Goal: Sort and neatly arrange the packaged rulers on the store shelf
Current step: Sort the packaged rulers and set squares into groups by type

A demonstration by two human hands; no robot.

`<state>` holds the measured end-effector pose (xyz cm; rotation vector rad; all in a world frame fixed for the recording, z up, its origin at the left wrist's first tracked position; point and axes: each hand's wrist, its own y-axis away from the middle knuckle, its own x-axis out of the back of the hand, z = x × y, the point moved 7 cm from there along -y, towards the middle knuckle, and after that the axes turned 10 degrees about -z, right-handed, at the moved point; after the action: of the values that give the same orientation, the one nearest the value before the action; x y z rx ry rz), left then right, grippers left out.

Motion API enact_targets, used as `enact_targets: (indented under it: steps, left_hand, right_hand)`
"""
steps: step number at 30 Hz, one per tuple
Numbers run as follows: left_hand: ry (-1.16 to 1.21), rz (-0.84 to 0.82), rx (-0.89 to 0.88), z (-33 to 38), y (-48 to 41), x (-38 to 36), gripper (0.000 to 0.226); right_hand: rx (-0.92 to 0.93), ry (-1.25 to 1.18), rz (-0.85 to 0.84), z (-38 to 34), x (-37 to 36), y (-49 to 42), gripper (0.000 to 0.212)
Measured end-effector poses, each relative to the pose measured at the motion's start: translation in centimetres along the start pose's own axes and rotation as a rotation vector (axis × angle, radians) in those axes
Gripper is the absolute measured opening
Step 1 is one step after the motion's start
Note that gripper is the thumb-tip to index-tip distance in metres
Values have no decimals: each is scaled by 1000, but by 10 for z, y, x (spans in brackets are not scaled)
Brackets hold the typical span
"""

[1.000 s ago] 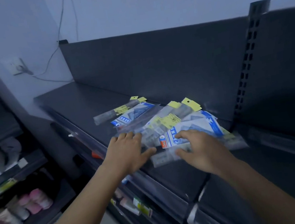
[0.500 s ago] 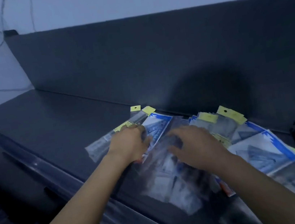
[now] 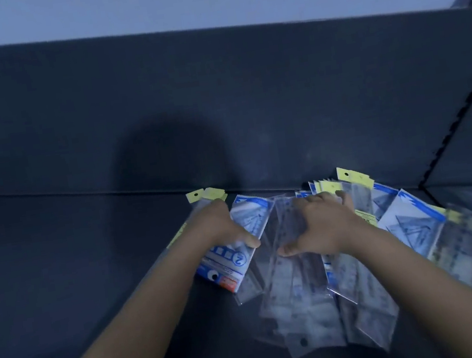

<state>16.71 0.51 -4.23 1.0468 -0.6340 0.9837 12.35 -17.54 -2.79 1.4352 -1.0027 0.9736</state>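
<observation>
Packaged rulers (image 3: pixel 305 290) lie fanned in a loose, overlapping heap on the dark shelf (image 3: pixel 73 262), right of centre, with their yellow header tabs (image 3: pixel 205 195) up against the back panel (image 3: pixel 216 90). Your left hand (image 3: pixel 220 229) sits on the blue-and-white pack (image 3: pixel 232 267) at the heap's left edge, thumb spread across it. Your right hand (image 3: pixel 323 227) is on the clear packs mid-heap, fingers bent, thumb out. With the motion blur, I can't tell whether either hand is gripping or just pressing.
</observation>
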Motion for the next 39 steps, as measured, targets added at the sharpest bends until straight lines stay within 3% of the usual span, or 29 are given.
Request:
enact_targets:
  steps: [4, 8, 12, 14, 17, 21, 24, 28, 34, 39]
  left_hand:
    - [196, -67, -57, -2, 0, 6, 40]
    - [417, -22, -199, -1, 11, 24, 13]
    - [484, 95, -260, -3, 27, 46, 7]
    - [539, 96, -315, 2, 33, 54, 6]
    - [611, 19, -441, 30, 38, 61, 10]
    - [589, -27, -555, 89, 38, 57, 6]
    - [489, -27, -607, 142, 35, 41, 5]
    - [361, -33, -693, 215, 33, 9, 6]
    - [228, -70, -685, 307, 27, -51, 10]
    - [143, -123, -534, 350, 20, -95, 8]
  right_hand:
    - [-37, -37, -13, 1, 6, -5, 84]
    - [-20, -164, -34, 1, 8, -11, 78]
    - [37, -606, 62, 7, 16, -7, 37]
    - [60, -957, 72, 14, 15, 1, 19]
    - [44, -1462, 98, 37, 10, 24, 16]
    - [-11, -1769, 240, 101, 7, 70, 10]
    - [-90, -1829, 414, 166, 8, 103, 15]
    - [-130, -1845, 515, 243, -2, 135, 15]
    - [-131, -1754, 554, 381, -16, 150, 18]
    - [-117, -1680, 484, 472, -19, 135, 19]
